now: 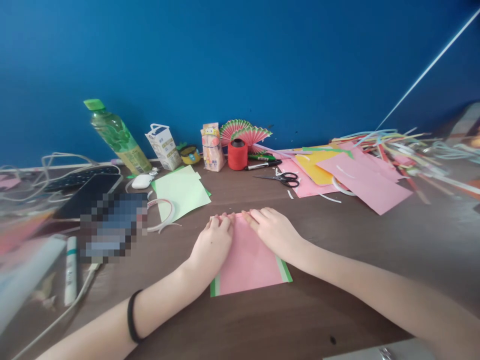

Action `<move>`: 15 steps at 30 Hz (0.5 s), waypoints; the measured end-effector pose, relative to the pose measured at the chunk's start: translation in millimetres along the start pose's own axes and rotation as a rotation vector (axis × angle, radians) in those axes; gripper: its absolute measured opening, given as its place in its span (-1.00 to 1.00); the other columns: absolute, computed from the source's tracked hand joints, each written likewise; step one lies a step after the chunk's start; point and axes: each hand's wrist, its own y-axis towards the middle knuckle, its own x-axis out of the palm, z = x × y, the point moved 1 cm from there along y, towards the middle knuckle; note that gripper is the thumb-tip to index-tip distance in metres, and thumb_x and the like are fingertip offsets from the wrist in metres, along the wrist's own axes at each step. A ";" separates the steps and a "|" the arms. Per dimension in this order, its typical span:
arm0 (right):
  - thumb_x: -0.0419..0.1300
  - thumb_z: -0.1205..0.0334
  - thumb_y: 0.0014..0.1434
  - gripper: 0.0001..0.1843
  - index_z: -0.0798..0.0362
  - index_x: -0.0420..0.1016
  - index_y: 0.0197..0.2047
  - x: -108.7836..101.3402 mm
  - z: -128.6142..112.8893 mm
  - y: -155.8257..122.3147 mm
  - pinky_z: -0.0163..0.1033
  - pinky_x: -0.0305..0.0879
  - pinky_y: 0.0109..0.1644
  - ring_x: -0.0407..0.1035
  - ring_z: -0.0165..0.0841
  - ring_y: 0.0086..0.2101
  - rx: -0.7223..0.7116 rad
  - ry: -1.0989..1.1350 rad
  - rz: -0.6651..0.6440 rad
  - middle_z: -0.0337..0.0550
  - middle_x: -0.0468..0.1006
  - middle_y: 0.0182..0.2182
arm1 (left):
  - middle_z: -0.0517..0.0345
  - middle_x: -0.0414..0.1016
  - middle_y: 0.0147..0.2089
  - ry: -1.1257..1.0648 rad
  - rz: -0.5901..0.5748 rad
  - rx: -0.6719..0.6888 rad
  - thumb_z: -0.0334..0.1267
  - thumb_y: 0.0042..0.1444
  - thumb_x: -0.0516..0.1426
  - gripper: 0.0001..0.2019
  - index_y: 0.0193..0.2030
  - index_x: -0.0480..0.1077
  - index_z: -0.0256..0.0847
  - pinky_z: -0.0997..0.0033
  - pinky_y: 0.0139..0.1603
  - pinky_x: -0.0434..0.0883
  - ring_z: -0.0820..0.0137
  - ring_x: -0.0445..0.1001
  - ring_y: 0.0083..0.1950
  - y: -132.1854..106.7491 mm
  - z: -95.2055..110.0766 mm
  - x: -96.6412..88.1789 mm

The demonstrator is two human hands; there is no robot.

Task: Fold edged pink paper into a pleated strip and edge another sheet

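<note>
A pink paper sheet (249, 265) with a green edge showing beneath it lies on the brown table (337, 280) in front of me. My left hand (212, 242) presses on its far left corner with fingers curled down onto the paper. My right hand (272, 227) lies on its far right part, fingers flat and stretched toward the far edge. Both hands meet at the sheet's far edge, where it looks folded. A black band sits on my left wrist.
Light green paper (182, 192), scissors (285, 178), a red thread spool (237, 154), paper fans (245, 132), a green bottle (116, 135), a small carton (164, 146), pink and yellow sheets (356, 182) and coloured strips (397, 145) lie beyond. Cables, a mouse (141, 181) and a tube (70, 270) sit left.
</note>
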 end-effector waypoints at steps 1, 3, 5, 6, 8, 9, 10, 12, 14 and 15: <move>0.00 0.53 0.13 -0.59 0.25 0.31 0.06 0.2 1.3 0.0 -0.22 0.22 -0.23 0.29 -0.33 -0.33 0.003 0.017 0.002 -0.05 0.46 -0.31 | -0.12 0.41 -0.08 -0.014 0.009 0.002 -0.65 0.02 -0.08 -0.55 0.07 0.28 -0.40 0.31 -0.10 0.43 0.30 0.42 -0.11 0.5 -1.4 0.1; 0.00 0.51 0.13 -0.60 0.22 0.34 0.05 1.5 5.0 0.2 -0.22 0.22 -0.23 0.28 -0.33 -0.33 0.021 0.074 0.005 -0.06 0.46 -0.31 | -0.07 0.43 -0.18 -0.025 0.038 0.008 -0.61 0.04 -0.06 -0.58 0.05 0.30 -0.40 0.34 -0.25 0.44 0.33 0.43 -0.23 1.9 -5.4 0.0; 0.00 0.50 0.14 -0.62 0.18 0.38 0.01 3.6 9.5 0.7 -0.23 0.21 -0.23 0.26 -0.33 -0.31 0.052 0.165 0.025 -0.08 0.46 -0.31 | 0.00 0.42 -0.30 -0.022 0.081 0.013 -0.55 0.07 -0.05 -0.66 -0.02 0.35 -0.37 0.35 -0.37 0.40 0.34 0.40 -0.32 4.1 -10.4 0.1; -0.01 0.49 0.14 -0.64 0.16 0.40 -0.01 5.0 11.7 1.0 -0.24 0.21 -0.22 0.25 -0.33 -0.30 0.070 0.222 0.045 -0.09 0.47 -0.31 | 0.02 0.40 -0.34 -0.020 0.108 0.016 -0.52 0.09 -0.04 -0.70 -0.07 0.37 -0.35 0.34 -0.40 0.38 0.33 0.38 -0.33 5.3 -12.8 0.4; -0.01 0.44 0.18 -0.70 0.13 0.44 -0.08 7.8 15.7 1.9 -0.24 0.19 -0.19 0.24 -0.33 -0.28 0.113 0.339 0.098 -0.11 0.47 -0.30 | 0.05 0.37 -0.38 -0.025 0.162 0.024 -0.45 0.12 -0.02 -0.78 -0.16 0.40 -0.31 0.34 -0.37 0.35 0.31 0.36 -0.31 8.0 -16.9 1.5; -0.01 0.40 0.20 -0.73 0.13 0.46 -0.11 9.1 17.3 2.3 -0.24 0.18 -0.17 0.24 -0.34 -0.27 0.136 0.392 0.124 -0.11 0.48 -0.29 | 0.05 0.37 -0.37 -0.035 0.184 0.027 -0.43 0.13 -0.02 -0.80 -0.18 0.40 -0.30 0.34 -0.34 0.35 0.31 0.36 -0.28 9.2 -18.3 2.2; -0.01 0.36 0.22 -0.74 0.13 0.47 -0.13 10.3 18.5 2.7 -0.23 0.18 -0.16 0.24 -0.34 -0.26 0.156 0.436 0.141 -0.11 0.48 -0.29 | 0.04 0.38 -0.35 -0.050 0.198 0.027 -0.41 0.14 -0.02 -0.80 -0.18 0.40 -0.30 0.34 -0.31 0.35 0.32 0.35 -0.27 10.3 -19.4 2.8; 0.01 0.29 0.22 -0.75 0.13 0.48 -0.15 12.0 20.2 3.2 -0.23 0.17 -0.16 0.24 -0.34 -0.25 0.188 0.494 0.153 -0.10 0.47 -0.29 | 0.03 0.39 -0.30 -0.088 0.210 0.024 -0.37 0.16 -0.03 -0.79 -0.15 0.38 -0.31 0.34 -0.25 0.34 0.33 0.35 -0.25 12.0 -20.4 3.7; 0.03 0.26 0.21 -0.76 0.13 0.48 -0.16 12.4 21.1 3.4 -0.22 0.17 -0.16 0.24 -0.33 -0.25 0.209 0.519 0.149 -0.10 0.46 -0.30 | 0.02 0.38 -0.26 -0.115 0.211 0.013 -0.34 0.18 -0.03 -0.78 -0.12 0.37 -0.32 0.34 -0.22 0.35 0.33 0.34 -0.24 12.9 -20.6 4.2; 0.03 0.25 0.21 -0.76 0.12 0.48 -0.16 12.1 21.4 3.4 -0.22 0.16 -0.17 0.24 -0.34 -0.25 0.219 0.524 0.148 -0.10 0.46 -0.31 | 0.02 0.38 -0.25 -0.120 0.208 0.011 -0.33 0.18 -0.04 -0.78 -0.12 0.37 -0.31 0.34 -0.22 0.35 0.33 0.34 -0.24 13.1 -20.6 4.5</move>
